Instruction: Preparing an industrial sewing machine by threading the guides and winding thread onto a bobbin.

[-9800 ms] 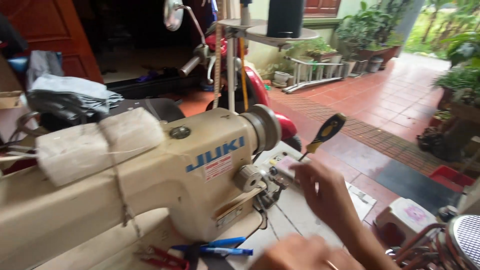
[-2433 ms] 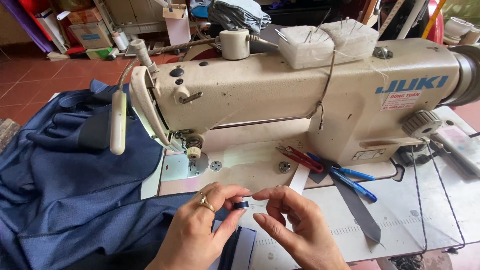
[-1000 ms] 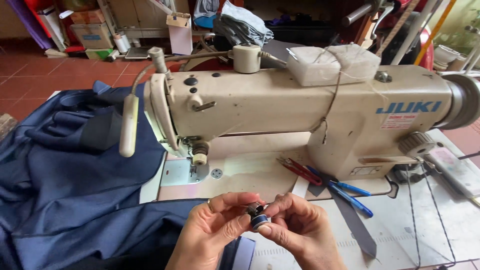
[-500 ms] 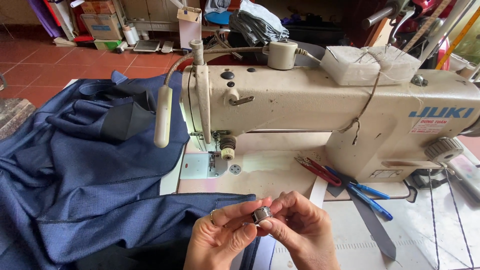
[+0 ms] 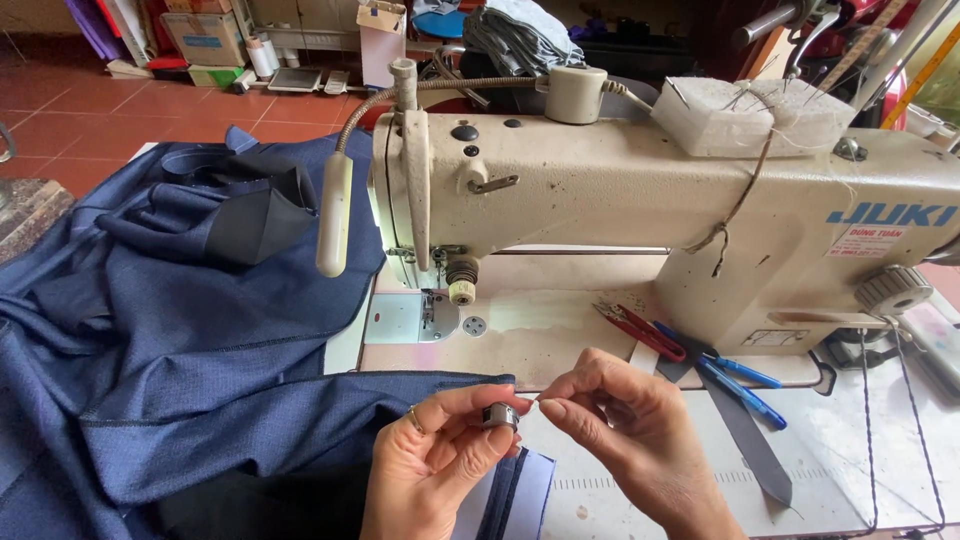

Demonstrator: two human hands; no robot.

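We hold a small dark bobbin case (image 5: 500, 415) in our left hand (image 5: 435, 465), while our right hand (image 5: 625, 430) pinches thread at its edge, before the cream sewing machine (image 5: 640, 200); blue fabric (image 5: 170, 340) drapes the bench (image 5: 850, 470).

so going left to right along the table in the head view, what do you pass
blue fabric → left hand holding a small metal bobbin case → right hand → red snips → blue-handled scissors
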